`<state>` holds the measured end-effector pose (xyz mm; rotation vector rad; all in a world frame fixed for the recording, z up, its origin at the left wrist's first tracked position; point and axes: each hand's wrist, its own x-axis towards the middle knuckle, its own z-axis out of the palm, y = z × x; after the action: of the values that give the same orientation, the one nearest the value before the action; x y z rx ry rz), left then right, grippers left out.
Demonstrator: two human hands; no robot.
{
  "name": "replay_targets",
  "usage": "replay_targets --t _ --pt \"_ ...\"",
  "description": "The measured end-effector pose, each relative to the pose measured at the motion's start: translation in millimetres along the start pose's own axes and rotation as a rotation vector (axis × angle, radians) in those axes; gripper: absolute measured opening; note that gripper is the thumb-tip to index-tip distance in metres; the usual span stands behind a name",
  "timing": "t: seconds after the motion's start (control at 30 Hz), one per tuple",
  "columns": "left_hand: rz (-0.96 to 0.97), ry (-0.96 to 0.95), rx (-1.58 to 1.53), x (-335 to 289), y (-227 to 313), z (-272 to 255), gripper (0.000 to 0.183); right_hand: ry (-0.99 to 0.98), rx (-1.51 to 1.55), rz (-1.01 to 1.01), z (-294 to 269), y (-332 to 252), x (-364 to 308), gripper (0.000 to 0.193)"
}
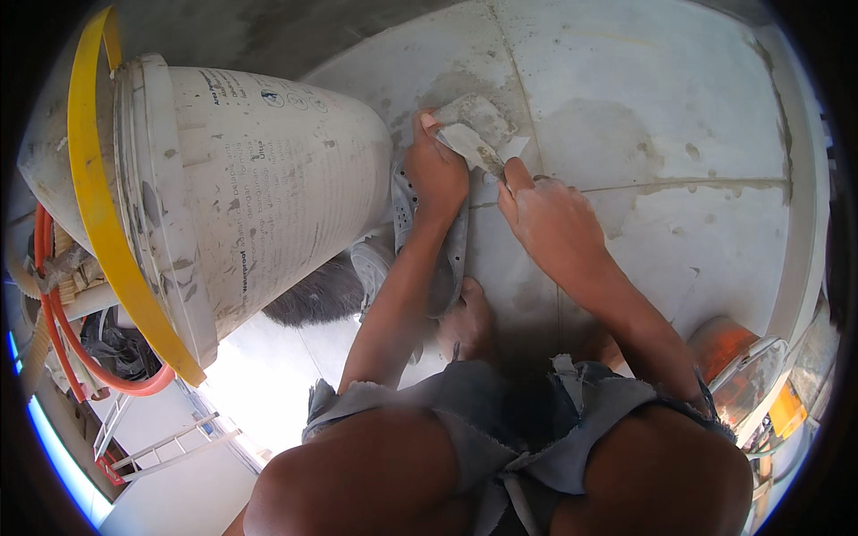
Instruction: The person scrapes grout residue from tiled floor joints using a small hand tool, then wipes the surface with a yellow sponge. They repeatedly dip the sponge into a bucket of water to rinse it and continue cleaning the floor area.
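The right hand [556,219] grasps a putty knife [469,146], its blade angled toward the left hand [436,179], which grips a mortar-smeared flat piece [485,114] at its left edge. Blade and piece overlap above the pale, grout-jointed floor tiles [661,71]. A white plastic bucket [277,179] with a yellow handle [94,179] is near the left hand; a grey perforated shoe [456,246] lies behind that wrist.

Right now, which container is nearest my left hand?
The large white pail with the yellow handle, beside your left hand; the smaller reddish container sits to your right.
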<state>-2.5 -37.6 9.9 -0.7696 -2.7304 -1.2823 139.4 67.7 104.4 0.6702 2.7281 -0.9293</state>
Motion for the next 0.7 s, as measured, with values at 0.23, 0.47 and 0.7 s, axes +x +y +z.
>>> replay_targets --t 0.23,0.47,0.7 --pt "-0.011 -0.006 -0.003 4 1 -1 0.034 0.037 0.025 0.0 8 2 -5 0.028" --pt "-0.029 0.035 0.051 6 5 3 0.038 0.093 0.076 -0.04 5 17 26 0.03" --pt "-0.033 0.014 0.032 3 8 7 0.034 0.047 0.081 -0.055 6 14 35 0.032"
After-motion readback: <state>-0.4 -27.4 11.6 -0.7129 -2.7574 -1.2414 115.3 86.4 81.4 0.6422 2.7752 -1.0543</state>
